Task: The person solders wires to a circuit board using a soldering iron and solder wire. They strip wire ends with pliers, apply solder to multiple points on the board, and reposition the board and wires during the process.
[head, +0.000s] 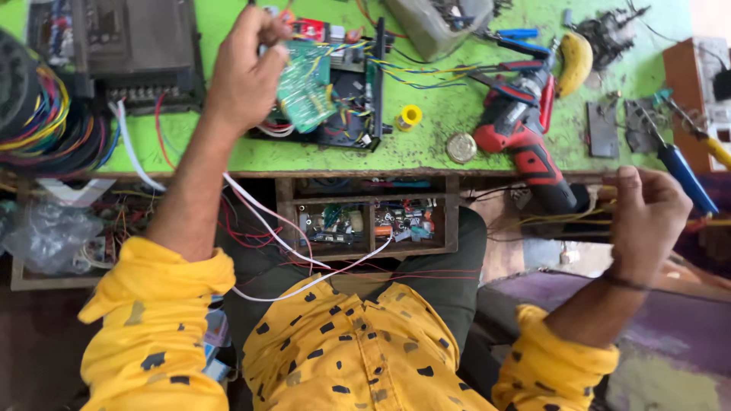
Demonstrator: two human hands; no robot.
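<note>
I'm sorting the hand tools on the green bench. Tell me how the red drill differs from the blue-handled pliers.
The red drill is bulky, red and black; the blue-handled pliers are slim, with thin blue grips. The drill lies near the front edge of the bench, by a round metal lid; the pliers lie farther back, beside a banana. Neither is held by a hand.

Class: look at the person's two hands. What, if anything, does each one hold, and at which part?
The left hand grips the green circuit board by its upper left edge. The right hand is closed around thin yellow wires at their end.
</note>
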